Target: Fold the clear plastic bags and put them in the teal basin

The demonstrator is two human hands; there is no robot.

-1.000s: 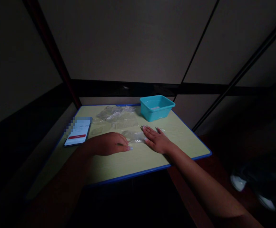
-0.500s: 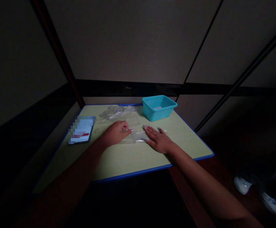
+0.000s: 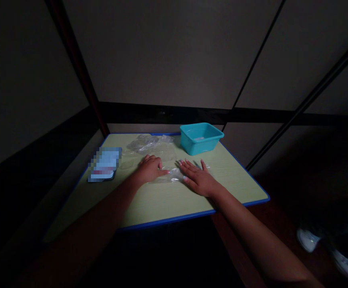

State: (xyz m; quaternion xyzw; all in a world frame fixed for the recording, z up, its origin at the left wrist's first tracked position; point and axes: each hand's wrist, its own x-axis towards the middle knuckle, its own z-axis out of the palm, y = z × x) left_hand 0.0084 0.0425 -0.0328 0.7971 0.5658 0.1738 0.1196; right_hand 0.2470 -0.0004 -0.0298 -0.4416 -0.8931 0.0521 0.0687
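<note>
Over the last second the left hand (image 3: 149, 169) has shifted farther across the table (image 3: 168, 204), its thumb at the clear bag (image 3: 177, 175); the right hand (image 3: 201, 182) has stayed flat on the bag's right part. The bag thus seems steadied from the right. The right grip is released, fingers spread; whether the left pinches anything cannot be told. The pale, blue-edged table also carries a phone (image 3: 105, 161), crumpled film (image 3: 145, 144) and a turquoise tub (image 3: 195, 147). Behind stands a dim panelled wall (image 3: 162, 60); shoes (image 3: 309, 240) show at right.
</note>
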